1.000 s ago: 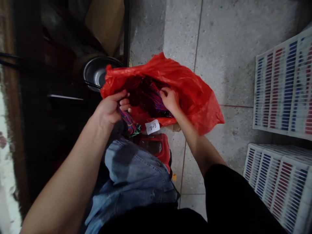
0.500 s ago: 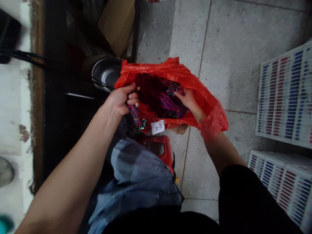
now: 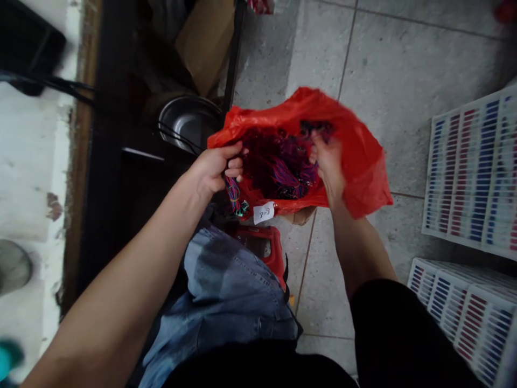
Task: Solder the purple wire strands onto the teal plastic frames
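Hanging at approx. 8 o'clock from the middle of the red bag (image 3: 365, 175), a small wire bundle (image 3: 233, 193) w/ greenish ends is in the L hand (image 3: 224, 168), fingers curled round it & thumb side up against the bag's rim at 9 o'clock. R hand (image 3: 329, 161), a bit blurred, is in the bag mouth at 3 o'clock, thumb & fingers closed on a dark-ended bundle (image 3: 316, 128). More purple-blue wires (image 3: 286, 173) lie btwn the hands, inside the open bag. White label (image 3: 264, 213), marked "808", is on the bag's near edge at 7 o'clock; red case (image 3: 277, 254) just below it. Metal bowl (image 3: 189, 124) at 9–10 o'clock, near the bag. White slatted crates (image 3: 470, 172) stand at 3 & 4 o'clock on the tiled floor (image 3: 391, 91), well apart.
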Available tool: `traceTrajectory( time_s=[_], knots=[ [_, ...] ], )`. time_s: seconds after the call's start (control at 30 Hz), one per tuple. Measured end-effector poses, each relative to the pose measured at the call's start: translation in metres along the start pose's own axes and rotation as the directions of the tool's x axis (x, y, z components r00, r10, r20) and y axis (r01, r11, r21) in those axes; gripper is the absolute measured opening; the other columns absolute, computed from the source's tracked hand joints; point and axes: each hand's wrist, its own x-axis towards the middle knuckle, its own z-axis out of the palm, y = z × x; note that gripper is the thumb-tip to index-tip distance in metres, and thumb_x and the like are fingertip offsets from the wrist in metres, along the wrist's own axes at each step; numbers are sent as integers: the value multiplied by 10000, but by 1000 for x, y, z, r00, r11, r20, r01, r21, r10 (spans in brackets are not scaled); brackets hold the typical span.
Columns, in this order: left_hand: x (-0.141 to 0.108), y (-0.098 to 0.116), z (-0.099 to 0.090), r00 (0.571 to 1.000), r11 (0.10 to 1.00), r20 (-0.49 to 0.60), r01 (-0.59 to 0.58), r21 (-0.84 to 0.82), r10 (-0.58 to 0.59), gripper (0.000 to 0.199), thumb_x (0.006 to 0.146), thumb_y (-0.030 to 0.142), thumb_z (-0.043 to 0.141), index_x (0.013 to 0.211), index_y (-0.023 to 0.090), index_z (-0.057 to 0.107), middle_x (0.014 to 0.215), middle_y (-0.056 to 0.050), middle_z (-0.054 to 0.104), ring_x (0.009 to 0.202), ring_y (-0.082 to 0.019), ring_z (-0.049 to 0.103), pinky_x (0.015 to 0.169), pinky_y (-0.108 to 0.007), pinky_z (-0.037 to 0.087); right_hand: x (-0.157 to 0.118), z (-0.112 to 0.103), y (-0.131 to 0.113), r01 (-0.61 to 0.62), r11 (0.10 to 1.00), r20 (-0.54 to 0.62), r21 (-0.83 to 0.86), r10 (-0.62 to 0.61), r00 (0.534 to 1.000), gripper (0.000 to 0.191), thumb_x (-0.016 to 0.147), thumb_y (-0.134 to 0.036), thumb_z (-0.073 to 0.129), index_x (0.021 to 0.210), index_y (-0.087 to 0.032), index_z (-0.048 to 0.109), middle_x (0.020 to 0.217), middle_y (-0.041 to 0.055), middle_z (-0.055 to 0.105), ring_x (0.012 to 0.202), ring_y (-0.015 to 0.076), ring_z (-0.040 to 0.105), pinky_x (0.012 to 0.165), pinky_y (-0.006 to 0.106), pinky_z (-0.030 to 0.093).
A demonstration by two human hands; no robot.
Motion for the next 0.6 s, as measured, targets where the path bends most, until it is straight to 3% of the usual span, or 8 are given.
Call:
traceTrajectory(
  time_s=[0.07,0.27,0.43,0.6],
  knots=[
    [1,-1,3,1000,1000,-2,-1,-4,1,286,944,255,424,709,144,543,412,96,275,273,-41,232,362,-186,382,3,8,-6,-41,996,-18,82,42,999,318,740,-480,700,751,-225,512,501,-91,424,381,55,322,364,203,265],
    [3,-4,6,1000,1000,17,-6,-20,6,277,941,251,432,711,143,542,415,95,283,277,-38,237,369,-183,382,21,26,-9,-141,983,142,117,123,982,232,641,-251,776,704,-194,560,547,-63,559,370,32,270,327,201,245],
    [4,-4,6,1000,1000,18,-12,-15,12,274,939,244,426,707,146,537,405,93,286,276,-40,232,366,-177,383,39,33,-8,-236,969,-4,70,237,972,169,681,-182,702,646,-185,536,505,-64,516,364,33,256,323,200,197],
    [8,-7,2,1000,1000,28,3,-26,-2,272,939,242,422,716,145,543,401,90,295,277,-43,236,366,-180,384,43,22,-11,-278,956,-79,97,286,955,231,762,-228,620,615,-218,442,406,-103,322,343,50,215,335,206,172]
  ],
)
